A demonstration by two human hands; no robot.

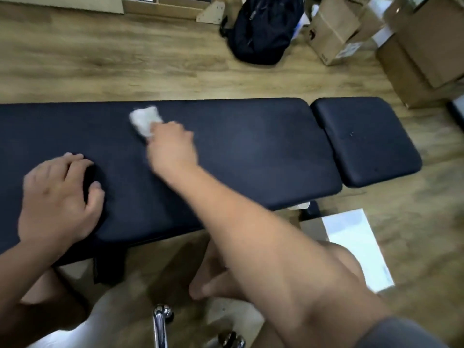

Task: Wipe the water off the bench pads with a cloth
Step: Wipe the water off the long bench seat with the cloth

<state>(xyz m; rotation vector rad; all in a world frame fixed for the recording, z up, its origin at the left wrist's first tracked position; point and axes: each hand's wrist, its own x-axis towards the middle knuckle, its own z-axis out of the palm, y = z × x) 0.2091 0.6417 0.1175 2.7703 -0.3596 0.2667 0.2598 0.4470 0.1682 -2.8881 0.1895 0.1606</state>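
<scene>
The left hand [60,194] lies flat, fingers loosely spread, on the counter's long black pad [251,151], which runs left to right. The right hand [173,144] grips a crumpled white cloth [145,120] against the pad's far side. A short pad [366,141] sits just beside its right end.

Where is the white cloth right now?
In the head view, the white cloth sits on the long bench pad, left of centre near its far edge, held by the right hand; the left hand rests on the pad nearer the camera.
</scene>
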